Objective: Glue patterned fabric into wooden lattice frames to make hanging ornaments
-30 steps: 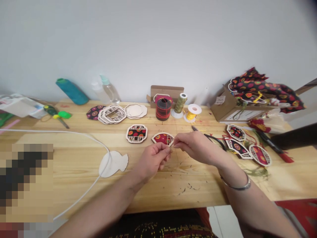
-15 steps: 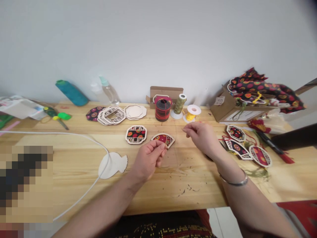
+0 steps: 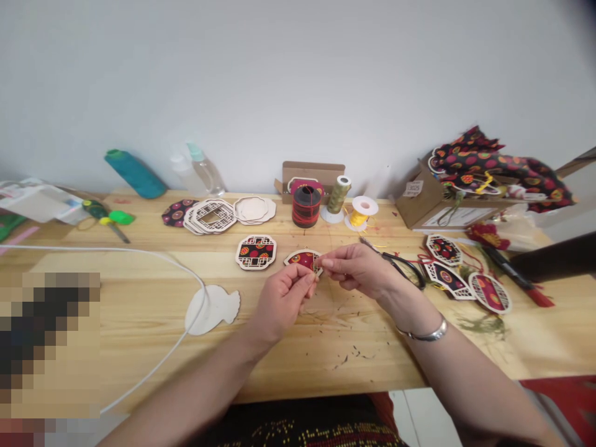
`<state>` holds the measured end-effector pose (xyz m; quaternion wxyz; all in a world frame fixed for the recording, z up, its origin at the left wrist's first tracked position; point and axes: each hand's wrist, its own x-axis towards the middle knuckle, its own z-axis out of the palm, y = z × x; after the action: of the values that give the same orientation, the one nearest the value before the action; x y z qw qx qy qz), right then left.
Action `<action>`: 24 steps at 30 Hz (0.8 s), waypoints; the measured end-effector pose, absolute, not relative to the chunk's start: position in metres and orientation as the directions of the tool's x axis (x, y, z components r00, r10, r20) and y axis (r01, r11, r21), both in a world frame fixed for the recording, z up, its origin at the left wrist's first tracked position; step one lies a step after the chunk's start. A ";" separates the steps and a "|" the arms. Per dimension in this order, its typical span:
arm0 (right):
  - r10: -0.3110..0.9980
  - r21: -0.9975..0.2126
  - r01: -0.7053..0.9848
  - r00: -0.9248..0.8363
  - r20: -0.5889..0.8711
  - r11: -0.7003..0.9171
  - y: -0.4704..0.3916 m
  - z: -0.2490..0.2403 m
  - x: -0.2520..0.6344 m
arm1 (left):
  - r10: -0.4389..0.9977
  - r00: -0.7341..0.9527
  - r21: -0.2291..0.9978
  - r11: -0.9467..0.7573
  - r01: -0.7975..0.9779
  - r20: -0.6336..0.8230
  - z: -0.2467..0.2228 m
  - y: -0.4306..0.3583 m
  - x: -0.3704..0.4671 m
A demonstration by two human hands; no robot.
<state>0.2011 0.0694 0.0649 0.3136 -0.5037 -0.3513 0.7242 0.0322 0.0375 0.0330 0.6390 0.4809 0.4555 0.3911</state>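
Observation:
My left hand (image 3: 288, 295) is closed in a pinch, thumb against forefinger, above the wood just in front of a fan-shaped ornament (image 3: 302, 257). That ornament has dark red patterned cloth in a pale wooden lattice frame, and my fingers cover its lower part. My right hand (image 3: 351, 267) pinches close beside the left fingertips, at the ornament's right end. What sits between the fingers is very fine and barely shows; it looks like thin thread. Left of the fan lies a squarish framed ornament (image 3: 256, 252). Black-handled scissors (image 3: 404, 266) lie beyond my right wrist.
Behind my hands stand a red-and-black thread spool (image 3: 306, 208), an olive thread spool (image 3: 339, 195) and a yellow cord spool (image 3: 362, 212). Finished ornaments (image 3: 449, 279) lie to the right, near a cardboard box (image 3: 428, 198). A white cable (image 3: 158, 257) crosses a white vase-shaped piece (image 3: 209, 310).
My right hand has moved left and down to meet the left fingertips, uncovering the scissors. The left hand has shifted slightly right, still pinching.

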 end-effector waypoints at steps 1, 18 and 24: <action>0.808 -0.819 -0.120 -0.295 -0.510 -0.561 0.069 0.065 0.201 | 0.937 0.284 0.973 0.225 -0.046 -0.203 0.033 0.037 0.032; 0.879 -0.889 -0.121 -0.257 -0.402 -0.442 0.071 0.055 0.204 | 0.933 0.294 0.977 0.211 0.020 -0.207 0.031 0.038 0.032; 0.855 -0.989 0.107 -0.517 0.033 0.103 0.060 0.070 0.214 | 0.965 0.116 0.961 0.248 -0.120 -0.235 0.031 0.043 0.032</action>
<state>0.2142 0.0598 0.0698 0.3319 -0.3622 -0.6642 0.5634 0.0320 0.0429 0.0306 0.6142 0.4252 0.4968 0.4417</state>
